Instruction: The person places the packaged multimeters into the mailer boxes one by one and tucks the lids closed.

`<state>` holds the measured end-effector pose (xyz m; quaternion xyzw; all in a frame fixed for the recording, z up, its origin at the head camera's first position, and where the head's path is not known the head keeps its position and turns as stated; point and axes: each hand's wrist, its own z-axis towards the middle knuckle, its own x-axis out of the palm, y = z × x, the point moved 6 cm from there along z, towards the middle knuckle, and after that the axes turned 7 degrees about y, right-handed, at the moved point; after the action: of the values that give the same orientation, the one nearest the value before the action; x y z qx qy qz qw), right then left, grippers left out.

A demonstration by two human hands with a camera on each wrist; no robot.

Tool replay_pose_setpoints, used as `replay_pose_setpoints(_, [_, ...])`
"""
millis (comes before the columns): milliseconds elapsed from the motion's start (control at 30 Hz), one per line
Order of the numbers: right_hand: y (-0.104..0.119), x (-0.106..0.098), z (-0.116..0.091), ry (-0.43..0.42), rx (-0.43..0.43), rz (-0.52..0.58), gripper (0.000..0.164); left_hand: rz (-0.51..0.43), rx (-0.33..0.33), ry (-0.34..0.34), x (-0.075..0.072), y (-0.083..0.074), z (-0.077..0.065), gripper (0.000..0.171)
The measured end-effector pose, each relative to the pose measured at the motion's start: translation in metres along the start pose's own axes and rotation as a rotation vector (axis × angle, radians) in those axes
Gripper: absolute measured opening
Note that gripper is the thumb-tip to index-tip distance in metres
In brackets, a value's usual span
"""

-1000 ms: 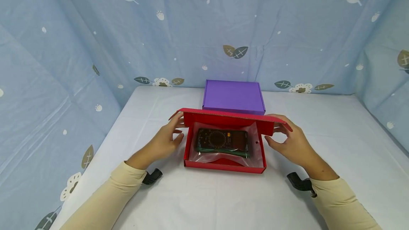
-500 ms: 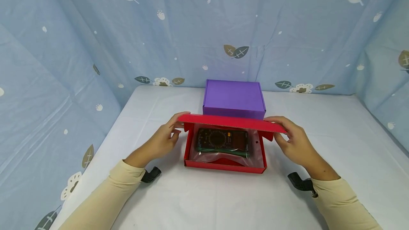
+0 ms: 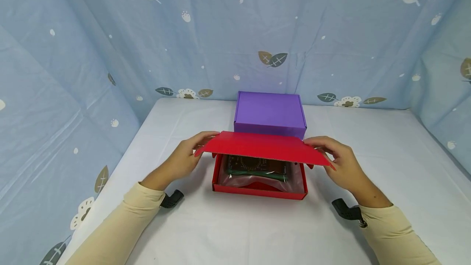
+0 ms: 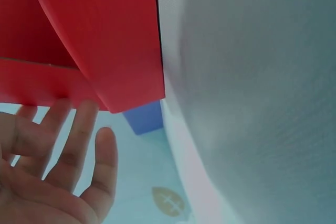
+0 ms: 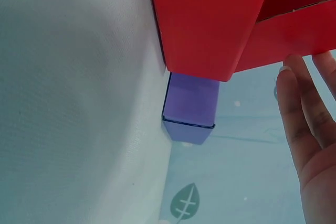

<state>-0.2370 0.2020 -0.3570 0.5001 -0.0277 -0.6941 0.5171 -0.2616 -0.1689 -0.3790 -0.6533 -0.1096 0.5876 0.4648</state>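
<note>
A red cardboard box (image 3: pixel 259 192) sits on the white-covered table, its hinged lid (image 3: pixel 263 147) tilted forward above the tray. Inside lies a multimeter (image 3: pixel 256 167) in a clear plastic bag (image 3: pixel 239 180); the lid hides its upper part. My left hand (image 3: pixel 182 159) is at the lid's left end, and the left wrist view shows its extended fingers (image 4: pixel 84 129) against the lid flap. At the right end is my right hand (image 3: pixel 342 162); in the right wrist view its straight fingers (image 5: pixel 299 114) touch the flap. The head view partly hides both hands' fingertips behind the lid.
Directly behind the red box lies a closed purple box (image 3: pixel 270 109). A blue leaf-patterned curtain (image 3: pixel 220 32) hangs along the back and sides of the table. Black camera mounts (image 3: pixel 346 210) project from both wrists near the tabletop.
The red lid has swung forward and down, now covering more of the multimeter. Both hands have moved with its ends. The box's tray and the purple box stay in place.
</note>
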Motion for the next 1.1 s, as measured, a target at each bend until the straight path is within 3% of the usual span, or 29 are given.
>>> replay_pose_setpoints(167, [0.0,0.0,0.0,0.015,0.014,0.037,0.049,-0.054,0.007,-0.015,-0.002,0.001,0.0,0.047])
replay_pose_setpoints(400, [-0.003,0.0,-0.002,0.019,0.048,0.106,0.041,-0.091,-0.01,-0.023,-0.003,0.005,-0.001,0.05])
replay_pose_setpoints(600, [-0.004,0.002,-0.003,0.038,0.086,0.103,0.038,-0.108,-0.015,-0.017,-0.003,0.008,-0.001,0.049])
replay_pose_setpoints(1100, [-0.008,0.006,-0.004,0.078,0.073,0.091,0.038,-0.188,-0.011,0.03,0.0,0.011,-0.003,0.045])
